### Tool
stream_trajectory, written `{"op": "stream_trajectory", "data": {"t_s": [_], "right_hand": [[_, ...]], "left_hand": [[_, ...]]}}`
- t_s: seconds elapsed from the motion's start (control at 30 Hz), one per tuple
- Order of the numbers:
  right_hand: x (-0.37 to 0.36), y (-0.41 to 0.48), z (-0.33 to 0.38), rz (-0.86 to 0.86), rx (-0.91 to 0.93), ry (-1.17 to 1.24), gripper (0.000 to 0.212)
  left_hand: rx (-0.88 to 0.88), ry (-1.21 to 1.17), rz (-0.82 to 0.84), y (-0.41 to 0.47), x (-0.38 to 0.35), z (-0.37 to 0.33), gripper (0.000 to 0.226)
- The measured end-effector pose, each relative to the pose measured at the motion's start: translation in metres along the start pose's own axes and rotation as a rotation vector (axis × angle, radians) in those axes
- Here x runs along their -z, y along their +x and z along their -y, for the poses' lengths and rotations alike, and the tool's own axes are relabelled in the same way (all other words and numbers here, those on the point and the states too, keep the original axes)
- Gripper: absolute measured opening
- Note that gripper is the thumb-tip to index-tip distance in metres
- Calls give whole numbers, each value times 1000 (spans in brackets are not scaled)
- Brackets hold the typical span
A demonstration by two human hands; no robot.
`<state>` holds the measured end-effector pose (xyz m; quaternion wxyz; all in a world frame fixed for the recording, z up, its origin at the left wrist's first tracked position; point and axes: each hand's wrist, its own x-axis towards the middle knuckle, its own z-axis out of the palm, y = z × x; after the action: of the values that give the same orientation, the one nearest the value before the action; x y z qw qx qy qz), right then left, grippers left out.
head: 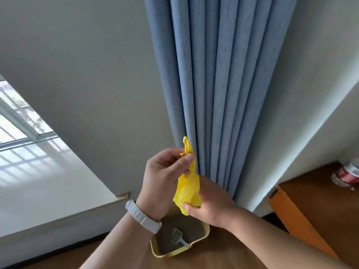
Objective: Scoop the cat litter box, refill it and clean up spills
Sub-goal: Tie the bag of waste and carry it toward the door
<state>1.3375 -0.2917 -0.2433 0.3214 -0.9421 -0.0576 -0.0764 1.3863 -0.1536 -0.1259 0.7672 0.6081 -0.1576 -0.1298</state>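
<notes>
Nearest, the left hand (163,177), a pale grey band (142,216) on its wrist, pinches the twisted top of a crumpled yellow plastic bag (187,191) between thumb and curled fingers (171,155). The right hand (211,206) grips the bag's lower bunch. The bag looks unopened, so the step is likely finding its mouth. Rub the layers apart at one end, then spread it wide with both hands.

Below them on the wooden floor (213,255) sits the yellow plastic litter box (161,254). A grey slotted scoop (178,237) lies in its grey litter. Keep the bag low over the box so clumps do not spill. Behind hangs a blue pleated curtain (223,74).
</notes>
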Motion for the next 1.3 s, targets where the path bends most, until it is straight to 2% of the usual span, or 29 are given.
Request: {"op": "stream_trajectory", "data": {"t_s": [0.43, 0.7, 0.83, 1.07, 1.3], "right_hand": [[-37, -98, 106, -377, -450, -219, 52], [-41, -178, 152, -545, -668, -294, 47], [-39, -227, 168, -573, -761, -329, 54], [-44, -336, 214, -778, -902, -336, 74], [-66, -472, 281, -916, -993, -387, 77]], "left_hand": [[87, -62, 563, -59, 25, -25, 3], [124, -115, 831, -117, -2, -32, 3], [128, -117, 921, -153, -21, -30, 4], [203, -183, 1081, -251, -70, -35, 5], [246, -191, 1250, -393, -114, -49, 3]]}}
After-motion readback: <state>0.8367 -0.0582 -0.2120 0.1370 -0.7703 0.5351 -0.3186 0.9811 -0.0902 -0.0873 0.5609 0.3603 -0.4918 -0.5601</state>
